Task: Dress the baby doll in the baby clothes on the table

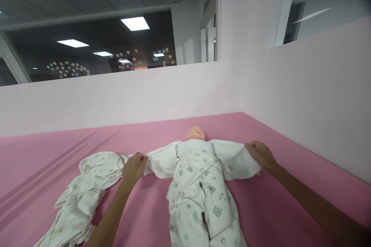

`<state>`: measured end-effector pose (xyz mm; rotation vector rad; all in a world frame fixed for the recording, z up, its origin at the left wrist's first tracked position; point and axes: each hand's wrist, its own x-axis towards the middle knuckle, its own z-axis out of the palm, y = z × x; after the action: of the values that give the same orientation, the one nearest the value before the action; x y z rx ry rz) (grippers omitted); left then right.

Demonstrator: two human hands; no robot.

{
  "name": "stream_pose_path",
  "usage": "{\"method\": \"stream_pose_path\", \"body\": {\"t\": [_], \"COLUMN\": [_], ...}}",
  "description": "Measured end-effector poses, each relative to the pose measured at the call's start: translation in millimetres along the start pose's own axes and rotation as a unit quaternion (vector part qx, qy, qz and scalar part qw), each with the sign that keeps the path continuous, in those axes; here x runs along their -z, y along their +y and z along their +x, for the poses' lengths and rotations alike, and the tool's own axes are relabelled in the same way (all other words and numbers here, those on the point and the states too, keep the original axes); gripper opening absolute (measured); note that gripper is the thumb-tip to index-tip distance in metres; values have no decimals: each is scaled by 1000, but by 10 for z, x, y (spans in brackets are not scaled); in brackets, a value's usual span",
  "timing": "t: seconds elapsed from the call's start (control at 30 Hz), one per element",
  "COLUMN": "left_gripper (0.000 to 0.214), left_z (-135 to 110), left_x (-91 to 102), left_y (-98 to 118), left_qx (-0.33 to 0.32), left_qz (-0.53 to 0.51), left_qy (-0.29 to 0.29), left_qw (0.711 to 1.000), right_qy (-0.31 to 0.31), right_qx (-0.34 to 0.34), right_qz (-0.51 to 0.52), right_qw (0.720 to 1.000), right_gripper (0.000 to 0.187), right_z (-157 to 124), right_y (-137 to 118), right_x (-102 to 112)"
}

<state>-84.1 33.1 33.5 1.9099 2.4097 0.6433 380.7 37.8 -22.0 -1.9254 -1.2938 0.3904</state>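
Observation:
A baby doll (196,133) lies on its back on the pink sheet, its head toward the wall. White baby clothes with printed bears cover its body and legs; the patterned trousers (191,200) reach up over the torso. Both plain white sleeves are spread out sideways. My left hand (135,168) pinches the end of the left-side sleeve (162,160). On the other side, my right hand (261,155) grips the upper edge of the right-side sleeve (236,160) near its cuff. The doll's arms and hands are hidden by the cloth.
A crumpled patterned baby garment (84,197) lies on the left, close by my left forearm. The pink sheet (139,135) runs back to white walls (145,96) that meet in a corner. Glass windows (101,42) are set above the walls.

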Motion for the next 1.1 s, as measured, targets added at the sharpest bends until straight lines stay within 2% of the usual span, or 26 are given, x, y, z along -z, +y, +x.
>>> {"method": "stream_pose_path", "body": {"t": [0.1, 0.13, 0.2, 0.27, 0.33, 0.43, 0.5, 0.53, 0.6, 0.7, 0.87, 1.0, 1.1], "left_gripper": [14, 15, 21, 25, 25, 24, 21, 21, 21, 20, 24, 25, 26], "left_z": [-8, -19, -48, -87, -130, -159, -131, -102, -26, 83, 121, 84, 91], "left_x": [-113, -142, -183, -214, -253, -347, -423, -460, -524, -582, -581, -550, -517], "left_y": [-93, -68, 63, 281, 543, 901, 1042, 1073, 1053, 893, 671, 640, 600], "left_qx": [-5, -17, -58, -114, -162, -180, -164, -153, -140, -152, -155, -151, -143], "left_qz": [57, 57, 27, -12, -25, 17, 59, 77, 102, 124, 127, 122, 107], "left_qy": [-33, -20, 27, 66, 70, 58, 55, 52, 46, 54, 63, 54, 41], "left_qw": [998, 998, 998, 991, 984, 982, 983, 984, 984, 979, 978, 979, 983], "right_qy": [-30, -21, 33, 102, 105, -4, -74, -126, -179, -231, -252, -282, -301], "right_qx": [-17, -7, 50, 147, 235, 348, 413, 440, 454, 456, 428, 402, 409], "right_qz": [-105, -141, -182, -167, -117, -88, -130, -181, -217, -252, -294, -322, -329], "right_qw": [994, 990, 982, 970, 959, 933, 898, 870, 845, 822, 816, 809, 796], "right_gripper": [20, 18, 16, 23, 31, 38, 39, 38, 33, 29, 50, 56, 63], "right_z": [52, 46, -1, -104, -262, -525, -639, -665, -660, -586, -510, -468, -431], "right_y": [270, 275, 132, -205, -681, -1457, -1875, -2030, -2225, -2310, -2335, -2411, -2458], "right_x": [22, 11, -44, -150, -304, -596, -802, -899, -1069, -1251, -1449, -1523, -1470]}}
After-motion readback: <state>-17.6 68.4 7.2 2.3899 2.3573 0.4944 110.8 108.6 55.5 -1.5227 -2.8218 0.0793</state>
